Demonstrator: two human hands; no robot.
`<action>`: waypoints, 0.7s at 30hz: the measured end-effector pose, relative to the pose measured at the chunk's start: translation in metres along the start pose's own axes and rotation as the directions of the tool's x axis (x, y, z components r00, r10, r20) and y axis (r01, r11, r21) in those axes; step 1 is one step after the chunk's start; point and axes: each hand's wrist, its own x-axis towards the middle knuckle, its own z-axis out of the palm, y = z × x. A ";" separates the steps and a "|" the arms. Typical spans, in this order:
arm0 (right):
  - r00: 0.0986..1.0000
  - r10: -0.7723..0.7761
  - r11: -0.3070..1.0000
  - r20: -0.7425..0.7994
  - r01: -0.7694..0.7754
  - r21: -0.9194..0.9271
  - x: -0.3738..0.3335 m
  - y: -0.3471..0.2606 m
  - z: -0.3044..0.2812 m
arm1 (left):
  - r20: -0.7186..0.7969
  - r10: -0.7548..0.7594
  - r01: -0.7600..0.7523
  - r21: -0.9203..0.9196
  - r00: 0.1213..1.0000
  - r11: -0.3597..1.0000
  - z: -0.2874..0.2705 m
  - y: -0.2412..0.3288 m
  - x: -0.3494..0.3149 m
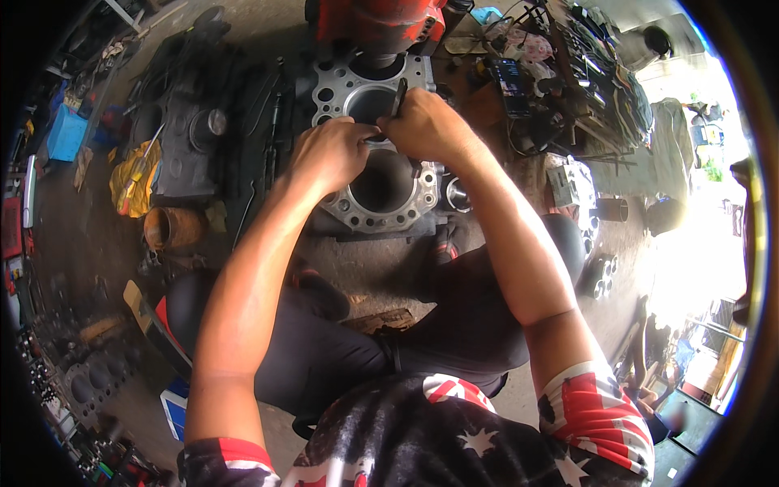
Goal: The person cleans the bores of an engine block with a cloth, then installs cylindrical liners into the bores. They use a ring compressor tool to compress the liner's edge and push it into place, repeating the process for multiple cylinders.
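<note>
Before me lies a grey metal engine block [344, 209] with large round bores and smaller holes in its top face. Both hands are over it, between two bores. My right hand [430, 128] is closed around a dark, narrow tool [401, 91], whose end sticks up past the knuckles; its exact kind is unclear. Close beside it, my left hand [329, 154] has its fingers curled and pinched toward the right fingertips. What the left fingers grip, if anything, is hidden.
A red machine [373, 28] stands over the block's far end. Another dark block with a yellow cloth [130, 180] and a rusty cylinder [172, 227] is at left. Rods and tools [604, 89] pile up at right, near a phone [511, 88]. A metal ring [458, 195] sits beside the block.
</note>
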 end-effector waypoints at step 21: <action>1.000 0.010 1.000 0.009 -0.010 0.024 -0.010 -0.015 -0.029 | -0.046 0.079 -0.083 -0.080 0.996 0.993 -0.011 0.005 0.001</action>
